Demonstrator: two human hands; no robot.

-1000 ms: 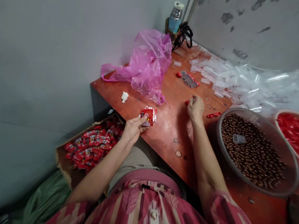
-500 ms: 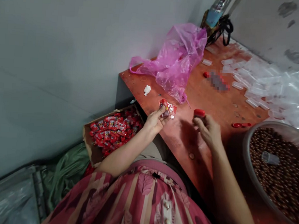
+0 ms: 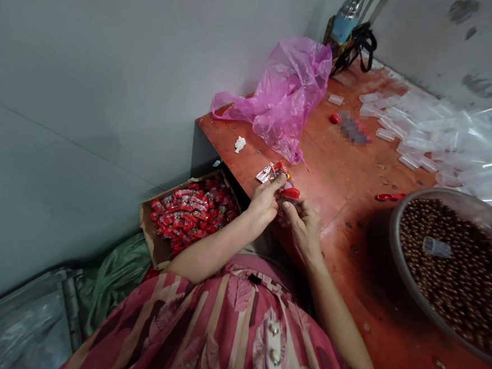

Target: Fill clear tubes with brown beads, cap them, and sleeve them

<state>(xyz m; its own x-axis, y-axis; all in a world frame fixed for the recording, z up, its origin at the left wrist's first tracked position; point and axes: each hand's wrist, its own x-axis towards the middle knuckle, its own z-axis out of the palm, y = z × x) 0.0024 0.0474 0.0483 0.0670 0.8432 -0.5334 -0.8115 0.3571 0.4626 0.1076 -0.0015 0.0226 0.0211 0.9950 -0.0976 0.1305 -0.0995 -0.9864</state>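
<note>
My left hand (image 3: 264,201) pinches a few small red printed plastic wrappers (image 3: 267,173) between thumb and fingers, over the table's near left edge. Close against it, my right hand (image 3: 305,227) grips a small container with a red cap (image 3: 291,193). The cap sits right beside the left fingertips, below the wrappers. Fingers hide most of the container's body. To the lower left of the hands is a cardboard box (image 3: 151,242) full of small red-wrapped packs (image 3: 187,214).
A tub (image 3: 395,245) of brown balls stands on the orange-red table (image 3: 339,174), a clear tube (image 3: 436,247) lying on the balls. Red spoon-like pieces (image 3: 390,197) are beside it. Clear tubes (image 3: 439,130) pile up behind. A pink bag (image 3: 283,97) and bottle (image 3: 345,23) are at the back.
My right hand has moved left with the red-capped container, from apart to right beside my left hand. The wrappers in my left hand have turned and shifted slightly. The view has shifted a little.
</note>
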